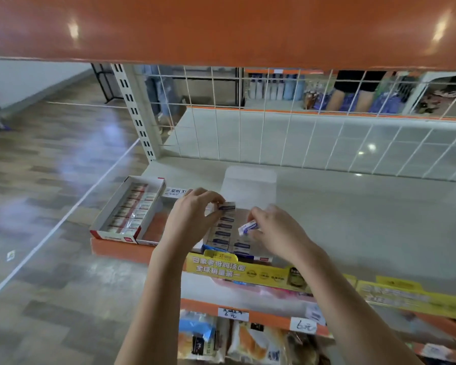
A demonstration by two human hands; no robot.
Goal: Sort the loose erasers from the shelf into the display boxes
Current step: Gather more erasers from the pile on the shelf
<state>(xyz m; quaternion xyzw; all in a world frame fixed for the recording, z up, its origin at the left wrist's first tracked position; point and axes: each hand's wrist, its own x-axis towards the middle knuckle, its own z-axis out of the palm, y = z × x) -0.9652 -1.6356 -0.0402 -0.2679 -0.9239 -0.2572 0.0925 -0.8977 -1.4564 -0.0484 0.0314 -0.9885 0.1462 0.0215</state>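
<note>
The grey shelf [353,219] fills the middle of the view, its wire back [300,138] running toward 12 o'clock; at 9 o'clock on it sits a red-and-white box [128,209] with one row of red erasers; just at 3 o'clock of that, a blue box [228,233] holds rows of blue-labelled erasers — its white lid [249,185] stands open at 12 o'clock; the left hand [192,217] pinches an eraser [227,206] over the far end of the rows; the right hand [277,230] pinches another eraser [249,227], tilted, above the box's 3 o'clock side.
</note>
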